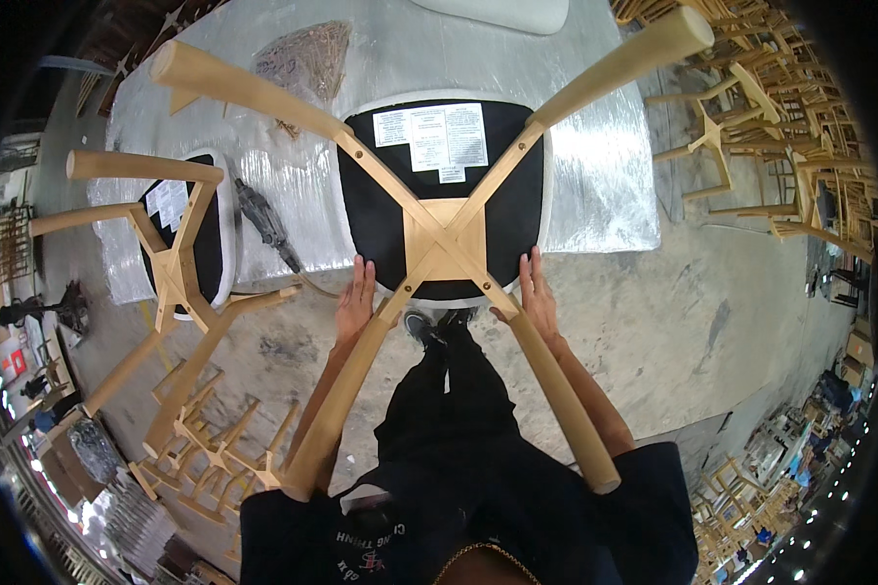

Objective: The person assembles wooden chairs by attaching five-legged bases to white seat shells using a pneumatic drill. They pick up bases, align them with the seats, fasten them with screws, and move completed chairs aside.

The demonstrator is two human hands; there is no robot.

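In front of me an upside-down chair seat (371,220), black underneath with a pale rim, lies on the plastic-wrapped table. A wooden leg frame (445,240) crosses it, its four thick legs pointing up and outward. My left hand (355,302) rests against the seat's near left edge, fingers stretched out. On the near right edge lies my right hand (537,300), its visible fingers straight too. Part of each hand's thumb side is behind the seat or legs. White printed labels (442,136) are stuck on the black underside. Bolt heads (408,289) show in the frame.
To the left, another upturned chair (171,268) sits at the table (600,210) edge. A dark power tool (263,219) with a cord lies between the chairs. Behind it is a clear bag of small brownish pieces (305,60). Wooden frames (717,132) crowd the right; more (219,448) stand lower left.
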